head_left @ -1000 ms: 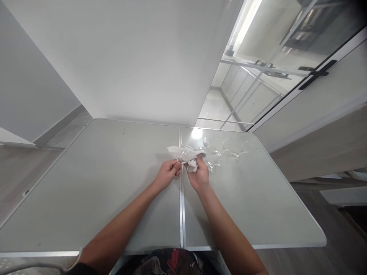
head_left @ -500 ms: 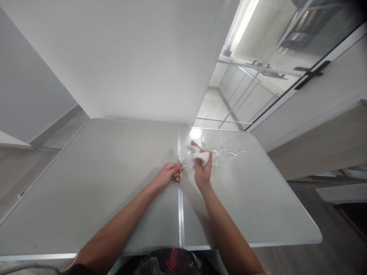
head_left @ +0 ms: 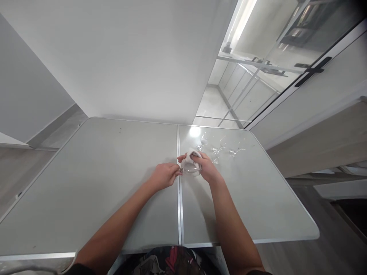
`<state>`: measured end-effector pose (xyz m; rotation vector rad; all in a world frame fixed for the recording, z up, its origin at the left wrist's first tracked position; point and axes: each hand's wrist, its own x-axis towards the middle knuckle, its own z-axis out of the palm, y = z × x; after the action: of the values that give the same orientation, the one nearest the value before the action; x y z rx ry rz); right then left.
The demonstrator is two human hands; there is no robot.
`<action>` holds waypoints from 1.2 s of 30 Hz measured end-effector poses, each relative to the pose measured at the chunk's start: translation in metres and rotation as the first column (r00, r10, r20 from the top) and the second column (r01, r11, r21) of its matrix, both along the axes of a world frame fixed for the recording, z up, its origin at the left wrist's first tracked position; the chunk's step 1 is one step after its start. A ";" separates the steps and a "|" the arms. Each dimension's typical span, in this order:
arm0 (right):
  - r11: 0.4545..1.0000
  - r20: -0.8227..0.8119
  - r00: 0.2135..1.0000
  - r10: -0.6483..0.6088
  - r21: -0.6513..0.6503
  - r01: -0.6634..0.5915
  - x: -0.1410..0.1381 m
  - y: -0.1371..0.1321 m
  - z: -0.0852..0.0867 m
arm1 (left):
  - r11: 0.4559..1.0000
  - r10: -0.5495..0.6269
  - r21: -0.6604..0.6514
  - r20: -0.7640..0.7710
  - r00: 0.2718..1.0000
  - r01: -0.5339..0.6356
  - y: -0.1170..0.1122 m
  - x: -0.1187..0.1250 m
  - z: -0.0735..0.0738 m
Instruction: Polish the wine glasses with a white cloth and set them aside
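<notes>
A clear wine glass (head_left: 189, 168) is held tilted over the middle seam of the table. My left hand (head_left: 166, 175) is closed, pinching the glass at its left end, by the stem; the fingers hide much of that part. A white cloth (head_left: 189, 156) is bunched in my right hand (head_left: 207, 167), whose fingers wrap round it and press it against the bowl. Part of the bowl is hidden behind the cloth and fingers.
Several clear glasses (head_left: 219, 148) stand beyond my right hand, toward the back right of the grey folding table (head_left: 114, 198). A white wall panel (head_left: 129, 68) rises behind the table's back edge. At the right is a glass-paned door (head_left: 246, 91).
My right hand has turned and moved slightly down with the cloth, now wrapping the bowl's side. The glass has tipped so its bowl points more to the right.
</notes>
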<state>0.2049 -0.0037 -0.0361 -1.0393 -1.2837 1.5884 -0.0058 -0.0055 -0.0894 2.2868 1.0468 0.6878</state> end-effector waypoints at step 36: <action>0.918 -0.012 0.945 -0.328 0.232 0.321 -0.059 -0.014 -0.053 | 0.870 0.457 -0.440 0.551 0.698 -0.222 -0.002 0.013 0.001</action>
<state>0.1458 -0.0177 -0.0887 -1.0654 -1.2078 1.1488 0.0074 -0.0072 -0.0889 1.3750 1.1360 1.2285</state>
